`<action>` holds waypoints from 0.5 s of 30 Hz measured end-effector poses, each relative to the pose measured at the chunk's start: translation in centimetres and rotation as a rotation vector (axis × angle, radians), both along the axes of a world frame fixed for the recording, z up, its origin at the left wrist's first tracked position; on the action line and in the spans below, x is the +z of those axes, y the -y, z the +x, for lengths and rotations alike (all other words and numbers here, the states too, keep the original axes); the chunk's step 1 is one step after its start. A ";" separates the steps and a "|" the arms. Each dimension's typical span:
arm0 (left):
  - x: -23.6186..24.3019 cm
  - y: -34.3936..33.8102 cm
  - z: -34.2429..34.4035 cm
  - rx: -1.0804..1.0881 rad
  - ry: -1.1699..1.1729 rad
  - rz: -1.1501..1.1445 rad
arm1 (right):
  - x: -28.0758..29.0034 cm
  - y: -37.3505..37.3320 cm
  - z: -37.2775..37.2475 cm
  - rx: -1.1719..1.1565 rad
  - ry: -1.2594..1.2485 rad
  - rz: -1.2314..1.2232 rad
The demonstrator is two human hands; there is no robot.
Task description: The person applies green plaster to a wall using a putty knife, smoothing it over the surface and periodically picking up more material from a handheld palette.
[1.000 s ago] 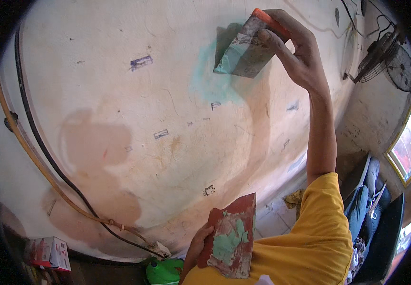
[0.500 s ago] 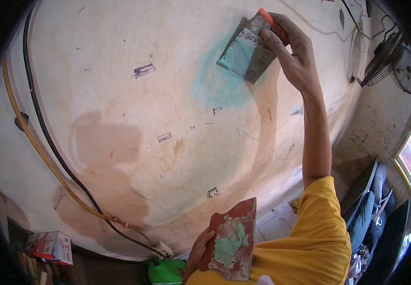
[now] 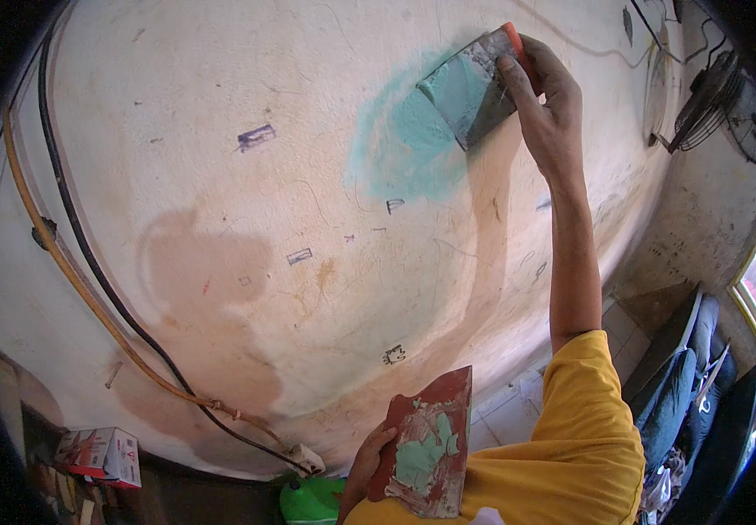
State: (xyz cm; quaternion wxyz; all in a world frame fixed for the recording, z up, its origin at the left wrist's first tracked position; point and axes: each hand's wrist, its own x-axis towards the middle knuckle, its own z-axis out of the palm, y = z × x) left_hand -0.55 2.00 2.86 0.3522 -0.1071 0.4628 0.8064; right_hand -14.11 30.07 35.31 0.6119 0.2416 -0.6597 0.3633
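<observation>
My right hand (image 3: pixel 554 109) is closed around the orange-edged back of a wide putty knife (image 3: pixel 483 122), thumb lying on the metal blade. Blue-green putty coats much of that blade, which lies against or very near the wall (image 3: pixel 325 114). Just left of and under it spreads a wet, blue-green putty patch (image 3: pixel 395 144). Low in front of me, my left hand (image 3: pixel 371 462) grips a reddish-brown board (image 3: pixel 458 394) by its left side. A lump of the same putty (image 3: pixel 426 455) sits on the board; most fingers of that hand are hidden behind it.
A black cable (image 3: pixel 76 219) and an orange-brown hose (image 3: pixel 72 276) run down the wall at left to a white socket box (image 3: pixel 308 458). Below are a red-and-white carton (image 3: pixel 102 455) and a green object (image 3: pixel 308 502). At right are a fan (image 3: pixel 723 105) and dark cushions (image 3: pixel 671 394).
The putty knife has shifted slightly right, and its blade is now turned flatter to the wall with less shadow beside it. More of the putty patch shows. My left hand holds the board nearly still.
</observation>
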 end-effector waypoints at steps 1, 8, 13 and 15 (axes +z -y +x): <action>0.4 -0.1 0.0 0.002 -0.005 -0.002 | -0.1 -0.1 0.0 -0.014 -0.003 -0.018; 2.4 -0.2 0.6 0.034 0.006 0.014 | -1.2 -0.7 1.5 -0.263 -0.162 -0.115; 0.7 0.6 0.5 0.047 -0.014 -0.006 | -3.8 -0.1 4.3 -0.519 -0.539 -0.099; -0.5 0.9 0.3 0.041 -0.028 0.063 | -4.6 0.2 4.3 -0.468 -0.587 -0.151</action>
